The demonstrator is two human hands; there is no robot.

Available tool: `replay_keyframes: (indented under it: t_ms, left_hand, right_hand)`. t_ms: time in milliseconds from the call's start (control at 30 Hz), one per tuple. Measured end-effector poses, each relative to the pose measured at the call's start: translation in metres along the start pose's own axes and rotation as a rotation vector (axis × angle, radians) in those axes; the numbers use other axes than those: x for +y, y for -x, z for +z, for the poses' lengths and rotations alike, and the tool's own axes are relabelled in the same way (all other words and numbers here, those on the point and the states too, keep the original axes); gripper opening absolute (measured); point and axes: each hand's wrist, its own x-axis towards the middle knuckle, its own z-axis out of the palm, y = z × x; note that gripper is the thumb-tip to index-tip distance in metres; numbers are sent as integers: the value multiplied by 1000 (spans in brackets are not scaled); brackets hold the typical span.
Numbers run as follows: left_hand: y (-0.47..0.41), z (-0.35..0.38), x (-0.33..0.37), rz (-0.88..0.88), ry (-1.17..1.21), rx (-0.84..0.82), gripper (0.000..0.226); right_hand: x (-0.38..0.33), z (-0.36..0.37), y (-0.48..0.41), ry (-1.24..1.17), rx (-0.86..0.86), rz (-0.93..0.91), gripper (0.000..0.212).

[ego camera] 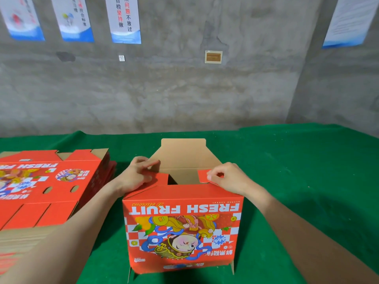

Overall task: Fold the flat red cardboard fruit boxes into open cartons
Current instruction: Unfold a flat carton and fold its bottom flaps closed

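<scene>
A red fruit box [182, 228] printed "FRESH FRUIT" stands squared up on the green table in front of me, its print upside down to me. Its far brown flap [183, 152] sticks up at the back and the inside shows open. My left hand [137, 175] presses and pinches the left red side flap [156, 178] at the box's top edge. My right hand [224, 177] pinches the small right red flap [203, 176] between thumb and fingers, folding it inward over the opening.
A stack of flat red boxes [47, 185] lies on the table at my left, close to my left forearm. The green cloth table [297, 171] stretches to the right and back. A grey concrete wall with posters stands behind it.
</scene>
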Motion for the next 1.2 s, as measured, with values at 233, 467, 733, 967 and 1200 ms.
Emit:
replay_keyframes:
  t_ms: [233, 467, 733, 967, 1200]
  left_hand:
    - [7, -5, -2, 71, 152, 194, 46]
    - [9, -3, 5, 5, 221, 221, 18]
    - [3, -5, 8, -27, -268, 68, 72]
    - [-2, 0, 14, -87, -497, 57, 96]
    - [-4, 6, 16, -85, -597, 96, 100]
  right_hand:
    - [-4, -6, -14, -342, -3, 278, 74]
    - [-6, -6, -18, -498, -61, 233, 17]
    - [-6, -2, -26, -82, -116, 136, 56]
    - [-7, 0, -33, 127, -141, 117, 74]
    - [-9, 5, -33, 256, -97, 117, 75]
